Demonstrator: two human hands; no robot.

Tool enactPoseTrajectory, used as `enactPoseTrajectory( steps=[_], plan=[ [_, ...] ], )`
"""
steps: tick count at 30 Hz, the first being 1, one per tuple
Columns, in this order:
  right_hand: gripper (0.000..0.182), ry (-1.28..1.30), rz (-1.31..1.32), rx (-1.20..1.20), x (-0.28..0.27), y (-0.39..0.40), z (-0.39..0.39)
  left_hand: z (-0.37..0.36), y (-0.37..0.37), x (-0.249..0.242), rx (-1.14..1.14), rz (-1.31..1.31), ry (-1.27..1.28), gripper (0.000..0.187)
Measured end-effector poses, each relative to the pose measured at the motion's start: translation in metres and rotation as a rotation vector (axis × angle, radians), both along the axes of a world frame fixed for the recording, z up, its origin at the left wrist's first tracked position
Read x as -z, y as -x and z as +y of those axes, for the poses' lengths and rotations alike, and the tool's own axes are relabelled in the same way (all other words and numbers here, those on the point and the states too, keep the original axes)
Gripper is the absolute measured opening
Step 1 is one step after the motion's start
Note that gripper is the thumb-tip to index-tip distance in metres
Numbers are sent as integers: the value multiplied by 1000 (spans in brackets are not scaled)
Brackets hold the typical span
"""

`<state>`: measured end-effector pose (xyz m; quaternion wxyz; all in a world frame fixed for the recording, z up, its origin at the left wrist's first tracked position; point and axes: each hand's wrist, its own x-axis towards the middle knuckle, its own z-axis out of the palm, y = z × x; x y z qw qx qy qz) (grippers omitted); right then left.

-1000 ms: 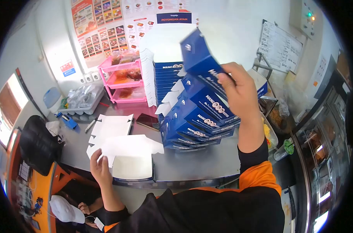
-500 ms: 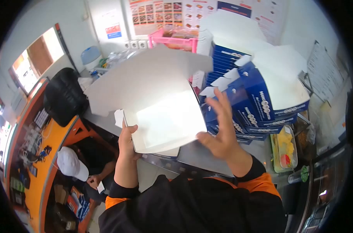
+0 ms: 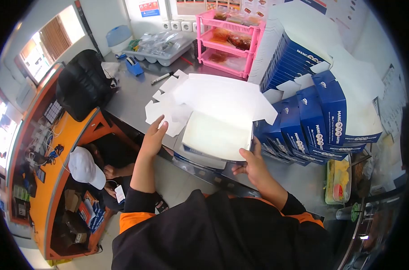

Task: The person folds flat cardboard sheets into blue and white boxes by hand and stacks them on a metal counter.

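Note:
A folded cardboard box, white inside with its lid standing up at the back, is tilted toward me above the counter's front edge. My right hand grips its near right corner, thumb at the rim and fingers along the outside. My left hand is off the box to its left, fingers apart, close to the white flaps of flat cardboard sheets. Under the box, more flat sheets lie stacked at the counter edge. Several folded blue boxes with open white lids are nested in piles on the right.
A pink three-tier rack stands behind the box. A grey tray with plastic items, a blue tape dispenser and a marker lie at back left. A container of yellow food is at right. A person in a white cap sits lower left.
My left hand has let go of the box and moved off to its left. My right hand has taken hold of the right corner. The box sits lower, and the view has shifted.

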<state>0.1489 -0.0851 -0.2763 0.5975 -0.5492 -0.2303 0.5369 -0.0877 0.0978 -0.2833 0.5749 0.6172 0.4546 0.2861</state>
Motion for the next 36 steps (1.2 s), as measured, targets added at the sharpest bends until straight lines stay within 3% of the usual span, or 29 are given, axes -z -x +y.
enactPoseTrajectory(
  steps=[3,8,9,12,15,18,22,28,36],
  plan=[
    [71,23,-56,-11,10,5,7,13,-1,27,83,-1,342,66],
    [76,156,-13,-191,6,11,20,14,-19,42,104,112,182,55],
    [87,140,-21,-153,3,11,20,19,-21,42,118,145,153,51],
    [87,155,-215,-424,13,-2,14,27,-23,33,262,322,-68,44],
    [78,145,-629,-552,20,-1,-1,15,-27,0,345,467,-216,55],
    [69,-130,-1170,-442,51,1,0,13,-28,-2,390,526,-327,59],
    [52,-119,-1286,-378,57,5,-5,33,-19,28,444,632,-484,63],
    [37,-356,-1473,-248,70,5,-5,31,-16,21,483,669,-484,65],
    [26,-258,-1438,-212,68,10,-6,22,-25,9,463,714,-479,62]
  ],
)
